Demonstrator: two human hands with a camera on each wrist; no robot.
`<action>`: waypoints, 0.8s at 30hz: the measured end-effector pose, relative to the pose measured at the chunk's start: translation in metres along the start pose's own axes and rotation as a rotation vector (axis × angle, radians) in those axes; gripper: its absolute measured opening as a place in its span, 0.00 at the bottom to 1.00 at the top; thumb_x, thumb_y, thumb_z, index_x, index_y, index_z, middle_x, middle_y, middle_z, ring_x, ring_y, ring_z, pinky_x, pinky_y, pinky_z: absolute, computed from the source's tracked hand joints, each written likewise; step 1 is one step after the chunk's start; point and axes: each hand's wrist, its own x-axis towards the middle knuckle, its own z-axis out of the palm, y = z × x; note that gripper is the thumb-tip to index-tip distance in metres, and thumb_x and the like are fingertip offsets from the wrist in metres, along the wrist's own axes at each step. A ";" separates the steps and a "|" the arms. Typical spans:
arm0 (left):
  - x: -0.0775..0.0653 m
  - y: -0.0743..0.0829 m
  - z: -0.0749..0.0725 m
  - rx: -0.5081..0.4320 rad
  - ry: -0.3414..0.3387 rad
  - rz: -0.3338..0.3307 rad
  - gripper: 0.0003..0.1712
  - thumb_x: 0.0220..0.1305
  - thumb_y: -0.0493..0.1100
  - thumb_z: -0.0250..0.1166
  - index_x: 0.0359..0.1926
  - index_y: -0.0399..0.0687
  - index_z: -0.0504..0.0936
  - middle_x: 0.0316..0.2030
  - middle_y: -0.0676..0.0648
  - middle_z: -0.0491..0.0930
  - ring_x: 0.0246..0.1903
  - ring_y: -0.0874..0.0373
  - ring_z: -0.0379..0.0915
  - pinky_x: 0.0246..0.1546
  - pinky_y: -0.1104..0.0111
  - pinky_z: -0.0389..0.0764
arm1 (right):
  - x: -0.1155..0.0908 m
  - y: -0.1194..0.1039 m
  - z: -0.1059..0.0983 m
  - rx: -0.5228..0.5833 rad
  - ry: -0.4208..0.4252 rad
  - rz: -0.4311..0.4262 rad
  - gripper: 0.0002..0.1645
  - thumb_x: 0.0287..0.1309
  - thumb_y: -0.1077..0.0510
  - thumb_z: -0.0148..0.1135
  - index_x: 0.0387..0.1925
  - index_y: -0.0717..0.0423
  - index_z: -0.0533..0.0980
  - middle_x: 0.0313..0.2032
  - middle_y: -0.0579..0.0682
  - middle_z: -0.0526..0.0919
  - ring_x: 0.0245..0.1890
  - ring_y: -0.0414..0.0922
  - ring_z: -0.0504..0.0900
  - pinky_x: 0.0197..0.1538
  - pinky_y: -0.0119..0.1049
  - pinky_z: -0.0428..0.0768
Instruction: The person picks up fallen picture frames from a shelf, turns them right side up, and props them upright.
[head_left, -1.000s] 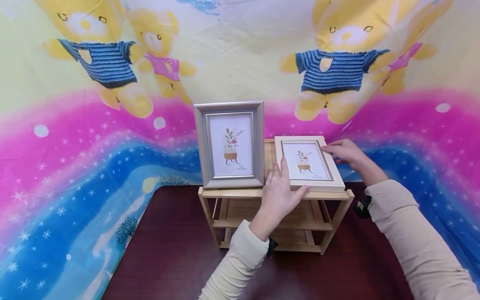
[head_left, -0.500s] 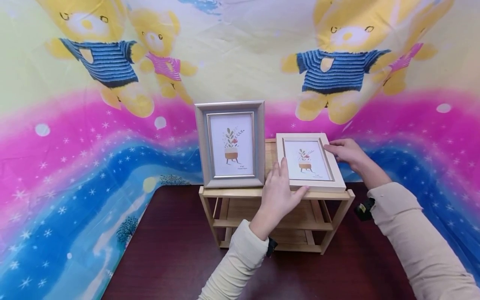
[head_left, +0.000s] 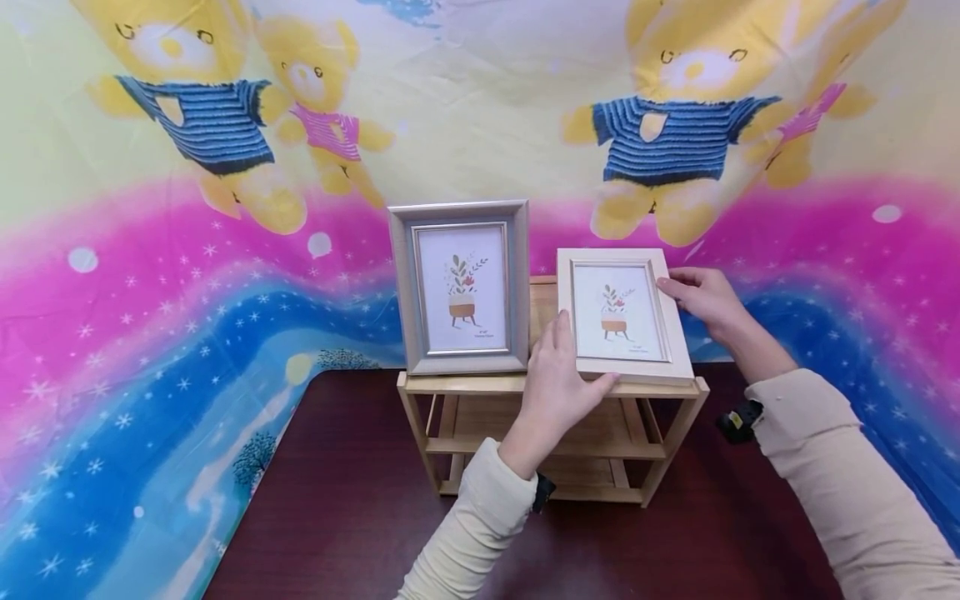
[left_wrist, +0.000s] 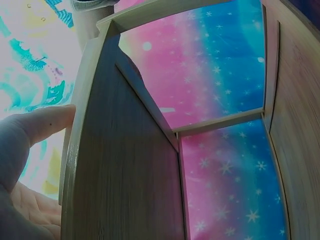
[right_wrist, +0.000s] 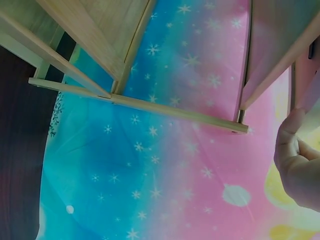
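A cream picture frame (head_left: 567,283) with a potted-plant print leans back on the right half of the top of a wooden shelf rack (head_left: 480,385). My right hand (head_left: 707,300) pinches its upper right edge, thumb on the front. My left hand (head_left: 557,379) rests at its lower left corner, fingers straight along the left side and thumb along the bottom. In the left wrist view that thumb (left_wrist: 50,122) lies against the front edge of the rack top. A larger grey picture frame (head_left: 397,292) stands upright on the left half, just left of my left hand.
The rack has lower shelves (head_left: 540,429) and stands on a dark red-brown table (head_left: 337,500). Behind it hangs a cloth backdrop (head_left: 480,100) printed with teddy bears and snowflakes, close to the back of the rack.
My right hand has raised the top of the cream picture frame, so it stands steeper than before. My left hand stays at the lower left corner; the grey picture frame has not moved.
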 end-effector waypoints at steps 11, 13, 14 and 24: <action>0.000 0.002 -0.002 -0.030 -0.073 -0.125 0.61 0.40 0.62 0.71 0.66 0.35 0.52 0.57 0.36 0.67 0.54 0.45 0.66 0.53 0.58 0.69 | -0.009 -0.009 -0.005 0.022 0.043 -0.059 0.42 0.60 0.39 0.47 0.66 0.64 0.56 0.55 0.63 0.66 0.43 0.38 0.71 0.42 0.22 0.72; 0.000 0.002 -0.001 -0.043 -0.067 -0.125 0.61 0.39 0.62 0.72 0.66 0.36 0.52 0.58 0.37 0.66 0.54 0.45 0.66 0.53 0.58 0.69 | -0.010 -0.010 -0.006 0.031 0.050 -0.071 0.42 0.60 0.40 0.48 0.65 0.64 0.56 0.53 0.61 0.68 0.39 0.34 0.71 0.39 0.20 0.72; 0.000 0.002 -0.001 -0.049 -0.060 -0.122 0.61 0.39 0.61 0.72 0.66 0.37 0.52 0.57 0.38 0.66 0.54 0.46 0.66 0.53 0.59 0.69 | -0.010 -0.011 -0.007 0.033 0.056 -0.080 0.41 0.60 0.41 0.48 0.65 0.65 0.57 0.51 0.59 0.69 0.38 0.32 0.72 0.38 0.19 0.72; 0.001 0.003 0.002 -0.091 -0.005 -0.106 0.58 0.37 0.56 0.75 0.64 0.42 0.52 0.50 0.42 0.69 0.48 0.50 0.69 0.46 0.62 0.73 | -0.012 -0.023 -0.011 0.059 0.094 -0.145 0.39 0.60 0.44 0.50 0.63 0.68 0.59 0.39 0.45 0.71 0.33 0.32 0.72 0.35 0.21 0.73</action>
